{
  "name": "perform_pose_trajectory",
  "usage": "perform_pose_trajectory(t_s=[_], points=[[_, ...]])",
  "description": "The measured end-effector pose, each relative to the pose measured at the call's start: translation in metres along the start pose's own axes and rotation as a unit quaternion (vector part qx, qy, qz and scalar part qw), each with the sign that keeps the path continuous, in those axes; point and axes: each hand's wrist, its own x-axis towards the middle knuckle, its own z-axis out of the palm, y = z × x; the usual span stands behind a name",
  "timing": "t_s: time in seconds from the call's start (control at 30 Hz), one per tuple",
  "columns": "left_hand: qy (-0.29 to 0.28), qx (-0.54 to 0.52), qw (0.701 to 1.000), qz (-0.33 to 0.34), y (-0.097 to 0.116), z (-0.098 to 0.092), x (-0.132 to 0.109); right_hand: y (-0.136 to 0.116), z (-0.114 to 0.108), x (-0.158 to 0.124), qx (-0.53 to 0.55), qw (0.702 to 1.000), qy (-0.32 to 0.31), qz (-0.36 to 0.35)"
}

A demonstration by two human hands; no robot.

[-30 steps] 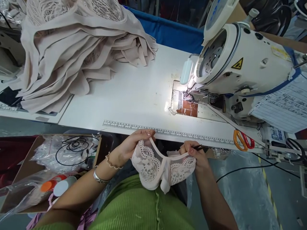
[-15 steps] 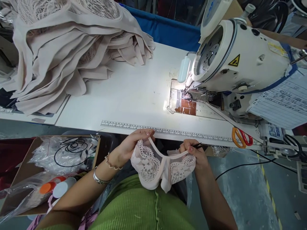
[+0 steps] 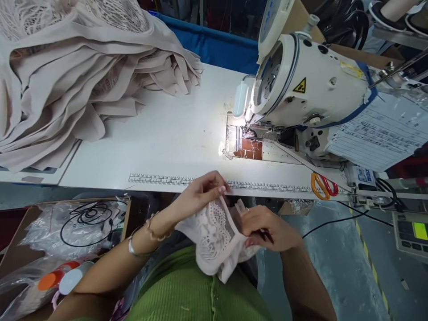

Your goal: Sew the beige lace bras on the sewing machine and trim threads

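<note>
A pale pink lace garment piece (image 3: 216,236) is bunched over my lap, just below the front edge of the white sewing table (image 3: 174,133). My left hand (image 3: 200,194) pinches its upper edge with closed fingers. My right hand (image 3: 267,227) presses on the garment's right side, fingers curled, with a thin dark tool tucked in the palm. The sewing machine (image 3: 301,89) stands at the back right, its lit needle plate (image 3: 244,145) beyond my hands.
A tall pile of beige fabric pieces (image 3: 76,76) fills the table's back left. Orange-handled scissors (image 3: 321,186) lie at the table's right front edge. A cardboard box (image 3: 67,223) with bags and black cable sits low left. Paper sheets (image 3: 377,138) hang at right.
The garment was spread flat between both hands; now it is folded and bunched together. My right hand has moved left and down onto it. The view has shifted to the right.
</note>
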Motion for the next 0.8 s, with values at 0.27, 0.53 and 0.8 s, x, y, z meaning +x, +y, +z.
perform_pose_trajectory(t_s=[0.27,0.53,0.8], points=[[-0.059,0.378,0.886,0.261,-0.007,0.025,-0.056,-0.003,0.030,-0.030,-0.098,0.976,0.185,0.064],[-0.007,0.358,0.901,0.245,-0.031,0.032,-0.047,0.006,0.058,-0.020,-0.261,0.936,0.231,0.051],[0.039,0.296,0.938,0.174,-0.026,0.027,-0.050,0.029,0.059,-0.025,-0.485,0.792,0.369,0.034]])
